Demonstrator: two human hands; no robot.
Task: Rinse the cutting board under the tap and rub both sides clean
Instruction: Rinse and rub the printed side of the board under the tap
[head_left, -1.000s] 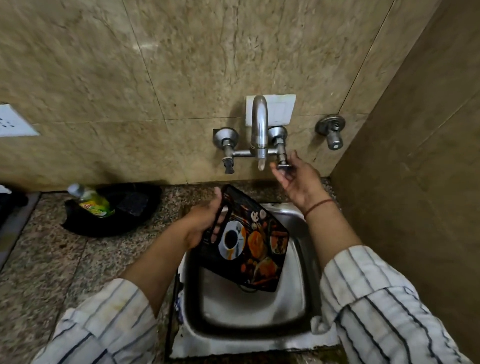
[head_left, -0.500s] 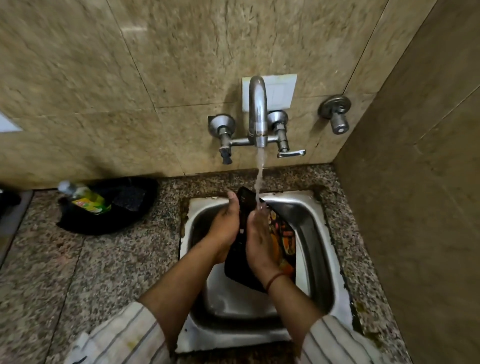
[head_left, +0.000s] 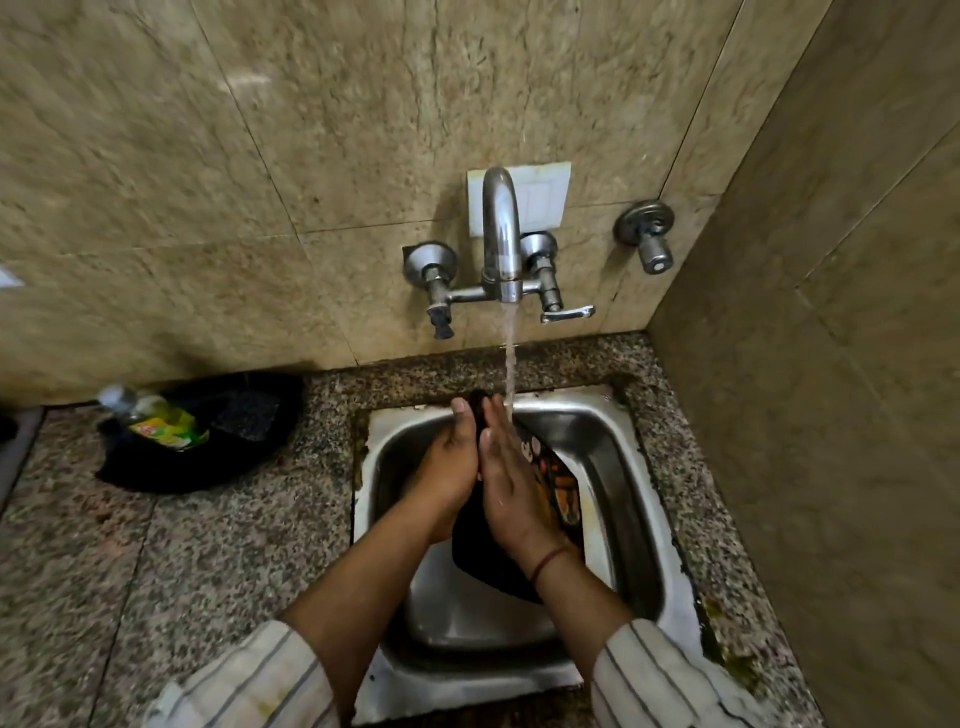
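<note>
Black cutting board (head_left: 485, 558), left hand (head_left: 449, 470) gripping, right hand (head_left: 511, 486) flat against it

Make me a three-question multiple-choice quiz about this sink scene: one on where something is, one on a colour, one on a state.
1. Where does the green-labelled bottle lie?
A. in the sink
B. on the counter left of the sink
C. under the tap

2. What colour is the cutting board's plain side?
A. black
B. white
C. red

3. The tap is:
A. off
B. dripping
C. running

Answers: 1 B, it lies in a black holder left of the sink. 2 A, the plain side beneath the right hand is black. 3 C, a steady stream falls beside the left hand.
</note>
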